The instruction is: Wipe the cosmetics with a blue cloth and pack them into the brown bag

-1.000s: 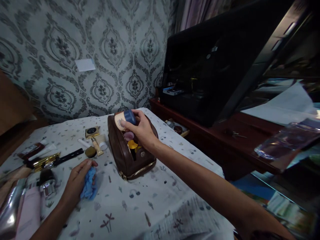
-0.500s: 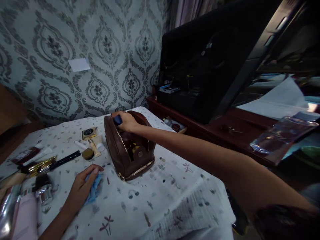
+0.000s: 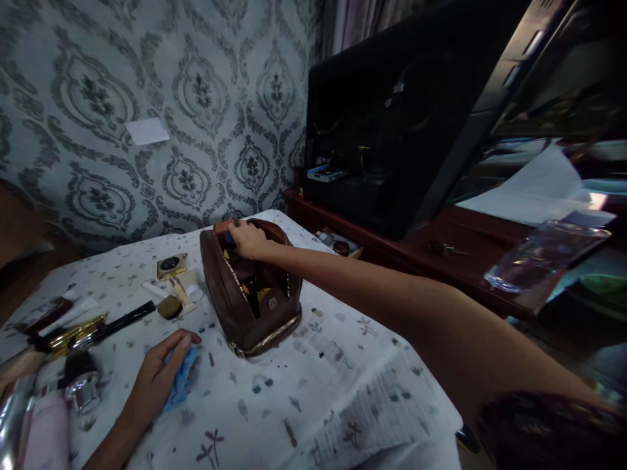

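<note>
Probably home: wallpaper [image 3: 196,98], television [image 3: 392,130]

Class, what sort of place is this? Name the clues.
Probably a room in a home: patterned wallpaper, a table under a printed cloth strewn with cosmetics, and a dark screen on a wooden cabinet.

- No legible writing anywhere in the head view — dim and blurred throughout.
- Pale rectangular paper slip [image 3: 147,130] stuck on the patterned wall: blank as far as can be told.
- Dark red flat packet [image 3: 42,310] at the far left of the table: light markings on it, too small to read.
- Square gold compact with a dark round centre [image 3: 171,266] beside the brown leather zip pouch [image 3: 249,294]: no lettering made out.
- White sheets of paper [image 3: 536,186] on the dark wooden sideboard — no print resolvable.
</note>
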Demonstrator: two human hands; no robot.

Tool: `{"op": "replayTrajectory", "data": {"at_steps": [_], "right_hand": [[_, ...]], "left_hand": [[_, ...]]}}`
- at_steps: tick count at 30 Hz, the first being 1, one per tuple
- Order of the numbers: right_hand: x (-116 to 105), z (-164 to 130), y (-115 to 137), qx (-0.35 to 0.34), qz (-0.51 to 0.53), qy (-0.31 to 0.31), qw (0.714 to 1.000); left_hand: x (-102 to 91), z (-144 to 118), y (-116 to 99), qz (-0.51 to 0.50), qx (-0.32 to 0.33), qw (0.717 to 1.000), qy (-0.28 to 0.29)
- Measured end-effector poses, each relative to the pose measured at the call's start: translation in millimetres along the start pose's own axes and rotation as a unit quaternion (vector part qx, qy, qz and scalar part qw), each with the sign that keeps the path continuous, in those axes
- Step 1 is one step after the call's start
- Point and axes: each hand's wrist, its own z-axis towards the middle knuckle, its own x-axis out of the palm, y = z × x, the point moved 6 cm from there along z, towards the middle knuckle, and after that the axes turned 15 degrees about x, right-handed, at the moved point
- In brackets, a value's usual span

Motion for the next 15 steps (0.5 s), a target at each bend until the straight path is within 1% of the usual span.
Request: {"op": "replayTrajectory", "data": {"at_steps": [6, 12, 15], "right_hand": [[3.9, 4.9, 1.8, 0.002, 0.002, 0.011, 1.000], [2.6, 3.6, 3.3, 0.001, -0.006, -0.003, 1.000], [2.2, 3.2, 1.4, -0.001, -0.014, -0.006, 1.000]], "left_hand": [[2.5, 0.1, 8.3, -0.030, -0.026, 0.999, 0.017], [-0.9, 1.7, 2.9, -0.002, 0.000, 1.000, -0.003], [0.9, 1.3, 6.6, -0.005, -0.012, 1.000, 0.016]]}}
